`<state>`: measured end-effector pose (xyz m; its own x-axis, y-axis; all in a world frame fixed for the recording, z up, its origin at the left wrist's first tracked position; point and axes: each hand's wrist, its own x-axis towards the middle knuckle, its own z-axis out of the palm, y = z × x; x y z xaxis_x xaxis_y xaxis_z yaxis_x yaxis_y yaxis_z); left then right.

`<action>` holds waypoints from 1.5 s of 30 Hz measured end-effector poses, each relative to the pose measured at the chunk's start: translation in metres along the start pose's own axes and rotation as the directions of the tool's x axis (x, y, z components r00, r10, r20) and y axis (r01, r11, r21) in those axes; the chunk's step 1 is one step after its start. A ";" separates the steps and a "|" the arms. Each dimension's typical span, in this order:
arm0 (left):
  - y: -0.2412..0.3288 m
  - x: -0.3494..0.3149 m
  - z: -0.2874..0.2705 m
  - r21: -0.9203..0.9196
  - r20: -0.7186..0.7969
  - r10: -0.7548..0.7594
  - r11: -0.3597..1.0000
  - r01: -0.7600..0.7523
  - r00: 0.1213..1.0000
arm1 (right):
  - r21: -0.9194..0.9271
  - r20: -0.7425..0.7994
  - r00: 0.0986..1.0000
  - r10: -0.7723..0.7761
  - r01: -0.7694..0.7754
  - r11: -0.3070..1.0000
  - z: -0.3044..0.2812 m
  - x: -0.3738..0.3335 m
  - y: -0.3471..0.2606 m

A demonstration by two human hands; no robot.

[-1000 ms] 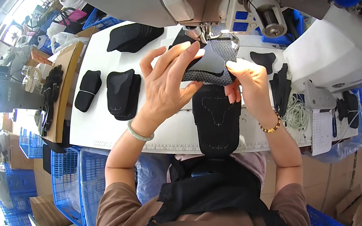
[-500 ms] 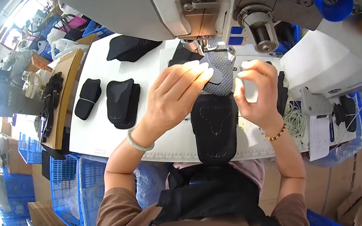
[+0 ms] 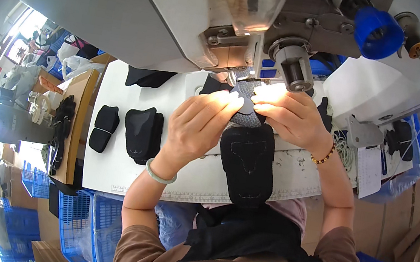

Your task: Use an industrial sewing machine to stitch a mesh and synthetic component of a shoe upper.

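Observation:
Under the needle area of the sewing machine (image 3: 242,72) lies a grey mesh fabric piece (image 3: 247,119) with a smooth dark grey patch (image 3: 246,107) on it. My left hand (image 3: 198,120) has its fingers pressed together on the left side of the patch and mesh. From the right, my right hand (image 3: 298,118) pinches the opposite edge, its fingertips bright in the machine lamp. The exact grip under the fingertips is hidden. Just below both hands, a stack of black padded pieces (image 3: 246,165) with chalk outlines lies at the table's front edge.
Black pad stacks (image 3: 142,133) and a banded black bundle (image 3: 104,129) sit on the white table (image 3: 179,181) to the left. More black pieces (image 3: 147,77) lie behind them. Tangled cord (image 3: 342,153) and a paper with a pen (image 3: 371,163) are at right. Blue crates (image 3: 75,219) stand below.
My right hand has moved left from beside the mesh piece and closed on its edge. My left hand stays at the patch. The whole view has shifted slightly, showing more of the machine.

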<state>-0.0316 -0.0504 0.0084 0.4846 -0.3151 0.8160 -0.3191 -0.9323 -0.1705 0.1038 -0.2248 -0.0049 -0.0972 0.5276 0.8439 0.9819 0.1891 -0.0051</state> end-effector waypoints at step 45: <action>-0.057 -0.017 0.022 -0.417 -0.042 -0.229 0.889 0.191 0.973 | -0.205 -0.157 0.979 0.131 -0.163 0.965 0.036 0.005 -0.019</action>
<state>-0.0037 0.0038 -0.0082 0.5104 -0.0854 0.8557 -0.5301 -0.8148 0.2348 0.0786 -0.1964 -0.0198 0.0594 0.4111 0.9097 0.9968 -0.0729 -0.0321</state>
